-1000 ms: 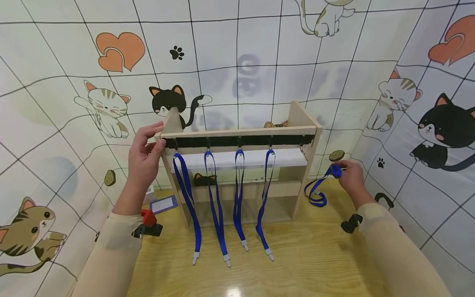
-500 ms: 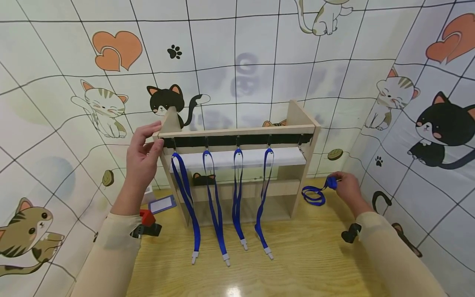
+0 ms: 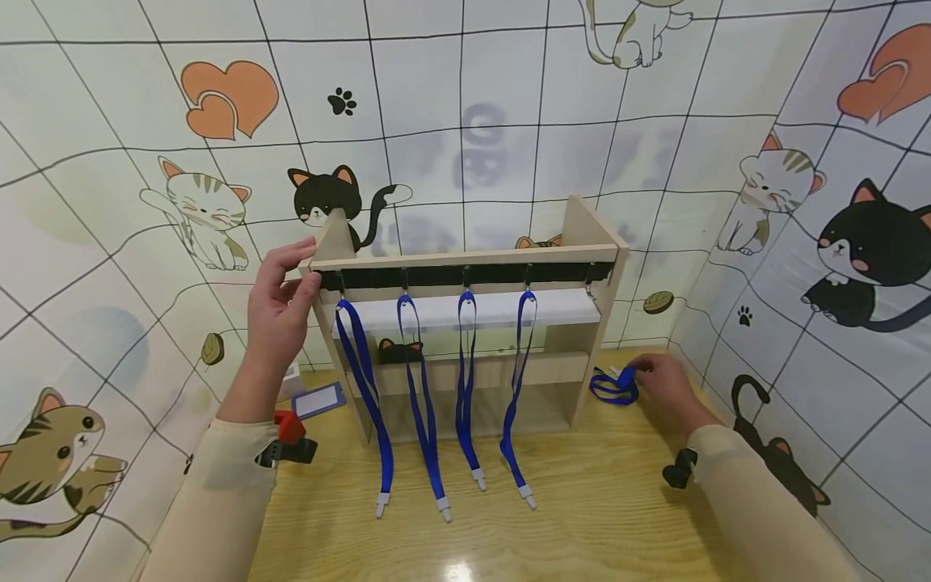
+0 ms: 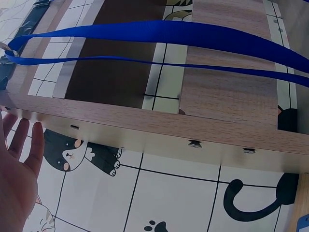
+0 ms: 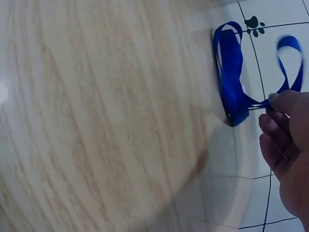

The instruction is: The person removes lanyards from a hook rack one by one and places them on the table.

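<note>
A small wooden shelf (image 3: 465, 257) stands on the table, a black strip with hooks along its front. From these hooks hang several blue lanyards (image 3: 364, 376) with white clips at their lower ends. My left hand (image 3: 280, 311) holds the shelf's upper left corner, thumb at the front; in the left wrist view its fingers (image 4: 34, 150) touch the side panel. To the right of the shelf, my right hand (image 3: 665, 386) pinches a loose blue lanyard (image 3: 614, 388) between thumb and fingers, low over the table. A loop of it sticks up past the thumb in the right wrist view.
A blue-framed card holder (image 3: 318, 400) lies left of the shelf, beside a small white object (image 3: 291, 381). The hook (image 3: 587, 284) at the far right holds no lanyard. Cat-patterned wall cloth (image 3: 465, 97) rises close behind and on both sides.
My right hand has come down and a little left, lowering the loose lanyard so it bunches on the table beside the shelf. My left hand stays at the corner.
</note>
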`<state>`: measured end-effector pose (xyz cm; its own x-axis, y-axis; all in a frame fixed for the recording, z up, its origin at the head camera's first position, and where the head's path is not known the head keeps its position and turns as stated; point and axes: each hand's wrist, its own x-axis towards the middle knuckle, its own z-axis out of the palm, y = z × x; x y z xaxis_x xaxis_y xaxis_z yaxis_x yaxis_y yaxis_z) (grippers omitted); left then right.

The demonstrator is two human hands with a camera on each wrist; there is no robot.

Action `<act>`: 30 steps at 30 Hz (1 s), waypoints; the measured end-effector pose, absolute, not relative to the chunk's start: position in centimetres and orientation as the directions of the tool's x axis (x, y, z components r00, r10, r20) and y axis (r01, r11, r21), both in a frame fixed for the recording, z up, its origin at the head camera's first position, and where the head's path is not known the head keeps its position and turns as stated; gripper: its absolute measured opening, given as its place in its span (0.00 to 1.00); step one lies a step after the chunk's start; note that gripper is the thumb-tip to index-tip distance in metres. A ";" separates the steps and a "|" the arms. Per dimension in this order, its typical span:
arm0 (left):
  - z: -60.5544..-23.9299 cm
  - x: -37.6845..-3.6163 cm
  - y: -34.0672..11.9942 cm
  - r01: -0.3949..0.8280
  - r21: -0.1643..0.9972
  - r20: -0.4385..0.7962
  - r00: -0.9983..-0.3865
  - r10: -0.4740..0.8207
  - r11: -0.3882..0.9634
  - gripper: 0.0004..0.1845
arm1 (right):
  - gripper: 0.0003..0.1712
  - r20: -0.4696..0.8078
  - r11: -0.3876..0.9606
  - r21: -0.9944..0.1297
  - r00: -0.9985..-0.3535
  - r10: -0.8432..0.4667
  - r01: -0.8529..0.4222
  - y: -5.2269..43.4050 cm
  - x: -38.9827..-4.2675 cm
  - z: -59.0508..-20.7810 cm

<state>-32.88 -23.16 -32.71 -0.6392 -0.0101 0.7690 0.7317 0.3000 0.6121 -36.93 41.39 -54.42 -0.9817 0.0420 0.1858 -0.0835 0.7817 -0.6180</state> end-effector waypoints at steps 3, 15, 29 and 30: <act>-32.8 -32.9 -23.3 0.734 0.609 0.772 -0.636 -0.011 0.301 0.20 | 0.11 0.163 0.778 -0.623 -0.986 0.028 -0.081 41.2 -36.9 -54.8; -32.7 -33.0 -23.2 0.747 0.601 0.780 -0.626 -0.004 0.284 0.20 | 0.17 0.111 0.772 -0.631 -0.994 0.002 -0.069 41.3 -36.6 -55.7; -32.8 -32.9 -23.3 0.755 0.606 0.780 -0.626 0.000 0.250 0.21 | 0.23 0.118 0.732 -0.677 -0.993 0.011 -0.072 41.3 -34.5 -53.9; -32.8 -32.9 -23.3 0.754 0.607 0.779 -0.627 0.000 0.250 0.20 | 0.22 0.136 0.730 -0.678 -0.991 0.015 -0.082 41.2 -34.3 -53.8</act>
<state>-32.89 -23.30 -32.77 -0.6272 0.0000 0.7789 0.7540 0.2504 0.6072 -34.34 41.19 -53.79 -0.9906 0.0146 0.1360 -0.0824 0.7304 -0.6781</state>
